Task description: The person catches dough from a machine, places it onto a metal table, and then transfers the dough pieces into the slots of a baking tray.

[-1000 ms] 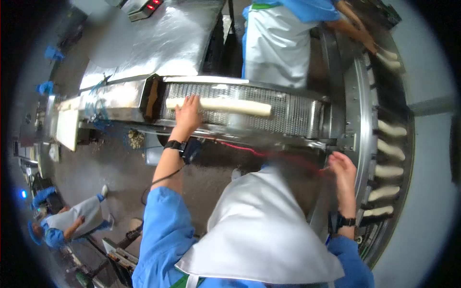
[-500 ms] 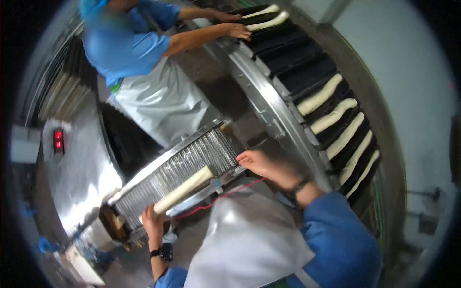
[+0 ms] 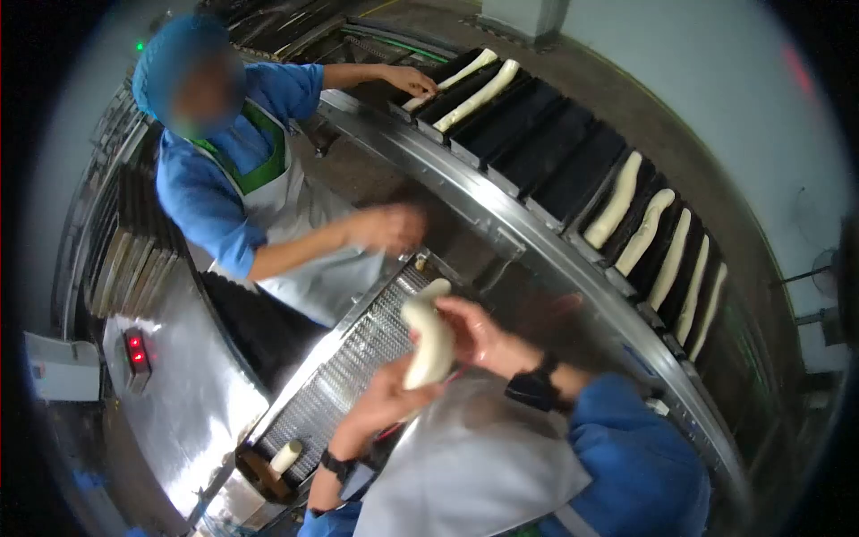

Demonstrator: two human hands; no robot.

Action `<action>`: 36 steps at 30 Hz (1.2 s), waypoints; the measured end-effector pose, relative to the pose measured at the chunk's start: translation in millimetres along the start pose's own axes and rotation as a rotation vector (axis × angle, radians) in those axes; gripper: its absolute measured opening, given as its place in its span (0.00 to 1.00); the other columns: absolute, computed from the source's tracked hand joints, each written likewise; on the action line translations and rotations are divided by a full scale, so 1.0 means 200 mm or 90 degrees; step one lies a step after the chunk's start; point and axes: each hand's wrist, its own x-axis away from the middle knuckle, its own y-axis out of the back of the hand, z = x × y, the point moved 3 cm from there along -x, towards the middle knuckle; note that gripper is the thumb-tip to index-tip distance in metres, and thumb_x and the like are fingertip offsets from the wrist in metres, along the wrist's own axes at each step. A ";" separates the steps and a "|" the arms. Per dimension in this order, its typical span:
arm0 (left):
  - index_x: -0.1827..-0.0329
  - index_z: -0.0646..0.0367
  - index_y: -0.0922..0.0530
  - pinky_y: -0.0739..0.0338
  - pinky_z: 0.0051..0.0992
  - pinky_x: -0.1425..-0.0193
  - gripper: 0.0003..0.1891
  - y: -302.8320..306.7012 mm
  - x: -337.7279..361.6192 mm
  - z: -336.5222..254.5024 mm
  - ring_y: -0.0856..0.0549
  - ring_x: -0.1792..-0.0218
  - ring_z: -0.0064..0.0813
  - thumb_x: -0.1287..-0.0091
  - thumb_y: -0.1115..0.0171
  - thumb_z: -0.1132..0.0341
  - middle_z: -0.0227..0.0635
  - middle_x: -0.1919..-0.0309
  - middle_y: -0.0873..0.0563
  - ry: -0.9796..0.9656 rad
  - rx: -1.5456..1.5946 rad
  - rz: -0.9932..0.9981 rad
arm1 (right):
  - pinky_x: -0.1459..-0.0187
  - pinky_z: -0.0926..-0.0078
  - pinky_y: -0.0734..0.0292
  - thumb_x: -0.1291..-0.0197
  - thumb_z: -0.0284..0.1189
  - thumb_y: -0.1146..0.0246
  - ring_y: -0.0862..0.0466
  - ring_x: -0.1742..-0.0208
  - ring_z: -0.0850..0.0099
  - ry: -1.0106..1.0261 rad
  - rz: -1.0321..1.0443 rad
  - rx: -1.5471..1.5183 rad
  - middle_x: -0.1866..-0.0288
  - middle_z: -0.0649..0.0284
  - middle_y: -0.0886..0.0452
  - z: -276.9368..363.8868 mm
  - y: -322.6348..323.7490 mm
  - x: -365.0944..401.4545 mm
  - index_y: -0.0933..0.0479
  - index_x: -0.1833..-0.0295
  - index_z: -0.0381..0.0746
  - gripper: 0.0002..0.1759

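Note:
A thick, pale dough roll [image 3: 429,345] is in both my hands, bent and lifted above the metal mesh conveyor [image 3: 335,389]. My left hand [image 3: 386,398] grips its lower end, with the fingers curled round the dough. Close to the upper part, my right hand [image 3: 474,333] presses in from the right, its fingers partly hidden behind the roll. The top end of the dough bends toward the conveyor's far end. Down at the near end of the belt lies a second, shorter-looking dough piece [image 3: 285,457], beside the machine outlet.
Across the conveyor stands a co-worker [image 3: 224,179], one hand at the trays and the other blurred over the belt. Black trough trays [image 3: 546,134] with several dough strips run along a curved steel rail [image 3: 465,183]. A steel machine [image 3: 179,403] with a red display sits left.
The dough roll has come up off the conveyor into both my hands and is now bent. Another dough piece has appeared at the belt's near end. The co-worker's near hand has left the trays.

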 end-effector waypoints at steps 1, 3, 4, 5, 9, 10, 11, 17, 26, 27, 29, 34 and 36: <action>0.39 0.64 0.27 0.25 0.23 0.52 0.25 -0.04 -0.06 -0.07 0.21 0.56 0.22 0.39 0.33 0.67 0.35 0.58 0.17 -0.086 -0.052 0.075 | 0.55 0.71 0.22 0.43 0.38 0.36 0.19 0.64 0.67 0.084 -0.036 0.039 0.66 0.59 0.20 0.15 -0.11 0.09 0.26 0.49 0.33 0.22; 0.30 0.62 0.35 0.27 0.22 0.48 0.32 -0.06 -0.16 -0.11 0.23 0.53 0.22 0.37 0.34 0.69 0.36 0.48 0.21 -0.072 0.026 0.055 | 0.59 0.70 0.22 0.46 0.30 0.39 0.22 0.69 0.69 0.315 -0.021 0.109 0.69 0.60 0.21 0.42 -0.18 0.21 0.27 0.48 0.32 0.21; 0.29 0.62 0.36 0.27 0.22 0.48 0.32 -0.05 -0.18 -0.10 0.22 0.53 0.21 0.37 0.35 0.71 0.36 0.47 0.21 -0.034 0.087 0.063 | 0.60 0.71 0.23 0.47 0.28 0.40 0.22 0.69 0.70 0.382 0.024 0.109 0.66 0.58 0.21 0.54 -0.14 0.24 0.28 0.47 0.31 0.22; 0.29 0.62 0.37 0.26 0.22 0.48 0.32 -0.02 -0.18 -0.08 0.22 0.54 0.21 0.36 0.36 0.72 0.36 0.46 0.22 0.006 0.147 0.072 | 0.62 0.72 0.23 0.49 0.27 0.40 0.22 0.70 0.70 0.448 0.069 0.106 0.64 0.57 0.20 0.66 -0.10 0.26 0.29 0.46 0.31 0.23; 0.30 0.62 0.35 0.24 0.24 0.48 0.28 0.12 -0.17 0.14 0.21 0.52 0.24 0.35 0.39 0.75 0.38 0.43 0.22 -0.048 0.193 0.013 | 0.65 0.73 0.22 0.49 0.22 0.40 0.23 0.69 0.70 0.668 0.071 0.202 0.51 0.51 0.23 1.14 -0.13 0.45 0.38 0.40 0.33 0.28; 0.31 0.63 0.34 0.24 0.25 0.46 0.28 0.15 -0.15 0.19 0.21 0.49 0.26 0.35 0.40 0.75 0.39 0.42 0.22 -0.017 0.177 -0.104 | 0.62 0.71 0.21 0.45 0.24 0.40 0.22 0.66 0.68 0.634 0.085 0.146 0.51 0.50 0.23 1.29 -0.03 0.42 0.39 0.39 0.32 0.28; 0.32 0.63 0.33 0.25 0.27 0.44 0.27 0.19 -0.12 0.24 0.21 0.47 0.27 0.35 0.40 0.75 0.40 0.42 0.22 0.017 0.161 -0.225 | 0.60 0.69 0.20 0.42 0.26 0.39 0.21 0.63 0.66 0.595 0.099 0.089 0.51 0.48 0.23 1.44 0.10 0.35 0.41 0.38 0.32 0.28; 0.33 0.63 0.31 0.28 0.31 0.36 0.25 0.24 0.19 0.66 0.22 0.41 0.32 0.35 0.40 0.74 0.41 0.41 0.22 0.130 0.275 -0.504 | 0.59 0.61 0.18 0.37 0.31 0.38 0.20 0.64 0.63 0.493 -0.247 0.170 0.62 0.55 0.25 1.69 0.63 0.05 0.38 0.47 0.35 0.20; 0.34 0.62 0.31 0.27 0.27 0.41 0.25 0.05 0.53 0.75 0.21 0.46 0.29 0.33 0.39 0.67 0.40 0.41 0.22 0.233 0.417 -0.713 | 0.69 0.70 0.22 0.42 0.27 0.37 0.22 0.72 0.67 0.675 -0.149 0.072 0.71 0.59 0.23 2.11 0.26 0.08 0.27 0.64 0.38 0.06; 0.34 0.62 0.31 0.27 0.27 0.41 0.25 0.04 0.56 0.76 0.21 0.46 0.29 0.33 0.39 0.67 0.40 0.41 0.22 0.236 0.420 -0.719 | 0.68 0.69 0.22 0.40 0.27 0.39 0.23 0.71 0.68 0.710 -0.080 0.135 0.70 0.60 0.24 2.25 0.11 0.16 0.29 0.63 0.38 0.06; 0.34 0.62 0.31 0.27 0.27 0.41 0.25 0.04 0.60 0.80 0.21 0.45 0.29 0.34 0.39 0.68 0.42 0.41 0.22 0.197 0.452 -0.729 | 0.66 0.68 0.22 0.39 0.25 0.40 0.23 0.70 0.67 0.682 -0.060 0.101 0.68 0.59 0.27 2.58 -0.04 0.22 0.34 0.57 0.35 0.10; 0.35 0.63 0.30 0.23 0.22 0.47 0.25 0.02 0.58 0.82 0.19 0.49 0.29 0.35 0.39 0.70 0.44 0.43 0.21 0.180 0.483 -0.802 | 0.64 0.62 0.20 0.39 0.26 0.39 0.22 0.68 0.63 0.763 -0.081 0.158 0.67 0.56 0.27 2.50 -0.33 0.20 0.35 0.54 0.35 0.13; 0.35 0.63 0.30 0.23 0.22 0.48 0.24 0.00 0.55 0.81 0.18 0.49 0.29 0.35 0.39 0.71 0.44 0.43 0.21 0.176 0.487 -0.800 | 0.62 0.57 0.20 0.41 0.27 0.38 0.22 0.68 0.61 0.759 -0.071 0.150 0.66 0.56 0.27 2.40 -0.20 0.01 0.34 0.53 0.38 0.14</action>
